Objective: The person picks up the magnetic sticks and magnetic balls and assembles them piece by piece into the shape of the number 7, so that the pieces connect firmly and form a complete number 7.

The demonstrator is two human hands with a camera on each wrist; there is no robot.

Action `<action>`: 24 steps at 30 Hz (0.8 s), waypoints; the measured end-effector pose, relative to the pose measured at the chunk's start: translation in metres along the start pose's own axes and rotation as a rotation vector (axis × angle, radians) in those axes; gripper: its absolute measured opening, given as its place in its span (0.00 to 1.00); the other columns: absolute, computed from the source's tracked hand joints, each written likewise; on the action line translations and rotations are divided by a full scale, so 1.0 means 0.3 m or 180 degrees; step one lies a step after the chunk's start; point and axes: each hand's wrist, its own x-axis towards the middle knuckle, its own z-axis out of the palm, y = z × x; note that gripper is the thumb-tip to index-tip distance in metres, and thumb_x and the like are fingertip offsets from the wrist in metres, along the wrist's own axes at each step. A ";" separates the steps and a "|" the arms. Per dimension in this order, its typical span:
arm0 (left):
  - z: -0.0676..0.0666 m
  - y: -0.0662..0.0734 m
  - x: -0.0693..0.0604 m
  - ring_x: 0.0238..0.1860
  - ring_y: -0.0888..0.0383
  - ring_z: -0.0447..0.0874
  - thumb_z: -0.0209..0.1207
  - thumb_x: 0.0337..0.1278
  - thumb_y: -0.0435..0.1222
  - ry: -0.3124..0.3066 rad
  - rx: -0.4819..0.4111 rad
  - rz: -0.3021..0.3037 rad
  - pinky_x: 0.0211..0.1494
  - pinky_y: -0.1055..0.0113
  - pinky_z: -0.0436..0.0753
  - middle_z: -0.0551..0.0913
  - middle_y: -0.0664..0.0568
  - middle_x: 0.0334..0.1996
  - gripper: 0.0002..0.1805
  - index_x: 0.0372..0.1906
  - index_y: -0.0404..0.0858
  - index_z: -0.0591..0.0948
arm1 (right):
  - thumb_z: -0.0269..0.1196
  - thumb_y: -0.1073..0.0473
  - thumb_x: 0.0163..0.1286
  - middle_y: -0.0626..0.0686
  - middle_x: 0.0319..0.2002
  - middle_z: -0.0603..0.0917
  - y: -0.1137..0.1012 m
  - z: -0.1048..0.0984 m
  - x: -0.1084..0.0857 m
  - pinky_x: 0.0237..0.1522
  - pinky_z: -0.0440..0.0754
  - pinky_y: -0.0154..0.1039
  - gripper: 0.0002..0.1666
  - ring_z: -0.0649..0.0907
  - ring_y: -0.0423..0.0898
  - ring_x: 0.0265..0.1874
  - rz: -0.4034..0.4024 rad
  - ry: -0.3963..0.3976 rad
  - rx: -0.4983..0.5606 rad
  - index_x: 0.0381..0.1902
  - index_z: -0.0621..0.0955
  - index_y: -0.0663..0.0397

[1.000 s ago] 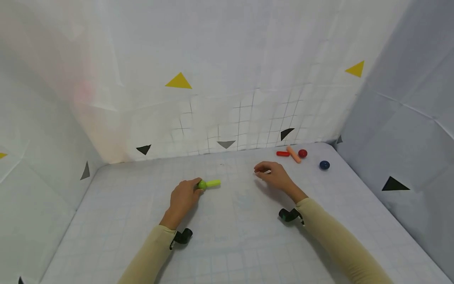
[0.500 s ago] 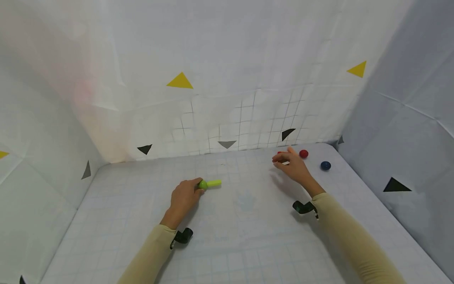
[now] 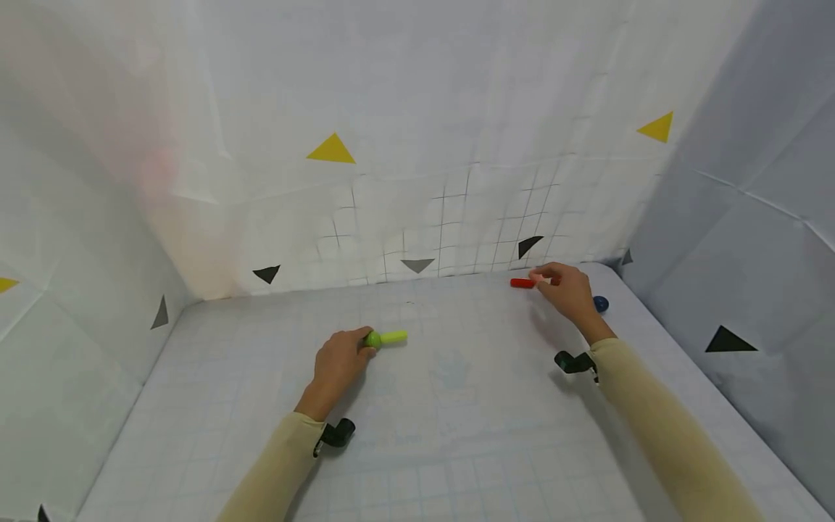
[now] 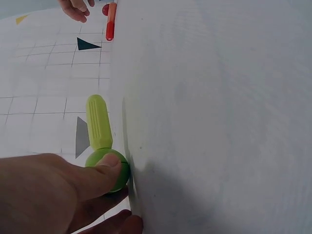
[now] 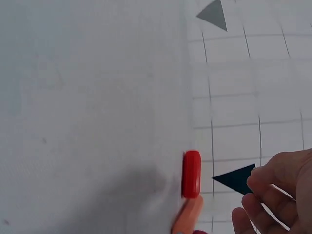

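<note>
My left hand [image 3: 335,367] pinches a green ball [image 3: 372,339] between thumb and fingers. A yellow-green stick [image 3: 394,337] joins the ball and points right; the left wrist view shows its ribbed side [image 4: 99,122]. At the back right, my right hand [image 3: 569,291] hovers with bent fingers and nothing in its grasp. Below and beside it lie a red stick [image 3: 521,283] and an orange stick [image 5: 188,215], end to end at an angle. A red ball [image 4: 105,9] sits by the orange stick; the hand hides it in the head view.
A dark blue ball [image 3: 601,304] lies just right of my right hand, near the table's right side. White sheeted walls with yellow, black and grey triangles stand behind and at both sides of the white table [image 3: 417,435].
My right hand has moved right and back, from bare table to over the orange stick and red ball. My left hand stays in place with the green ball.
</note>
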 end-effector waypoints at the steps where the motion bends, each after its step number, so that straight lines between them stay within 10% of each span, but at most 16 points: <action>1: -0.001 0.001 0.000 0.46 0.47 0.86 0.72 0.63 0.40 -0.0002 -0.0001 0.0000 0.38 0.54 0.84 0.88 0.43 0.50 0.25 0.64 0.42 0.85 | 0.67 0.50 0.75 0.67 0.57 0.83 -0.001 -0.008 0.004 0.47 0.78 0.58 0.24 0.79 0.64 0.50 0.0082 0.0015 -0.0013 0.58 0.85 0.62; 9: -0.003 0.002 0.001 0.50 0.44 0.86 0.72 0.64 0.40 -0.0062 -0.0014 -0.0078 0.43 0.51 0.85 0.87 0.43 0.52 0.25 0.65 0.43 0.84 | 0.61 0.66 0.72 0.73 0.65 0.75 0.051 -0.038 0.045 0.56 0.76 0.67 0.23 0.76 0.71 0.59 0.0424 0.0052 -0.0235 0.64 0.80 0.62; 24: -0.006 0.007 0.004 0.48 0.46 0.86 0.72 0.64 0.40 -0.0076 0.0054 -0.0090 0.41 0.52 0.85 0.88 0.45 0.50 0.24 0.65 0.43 0.85 | 0.59 0.64 0.75 0.72 0.70 0.70 0.119 -0.027 0.079 0.63 0.70 0.67 0.27 0.70 0.69 0.65 0.0884 -0.0076 -0.0434 0.70 0.74 0.62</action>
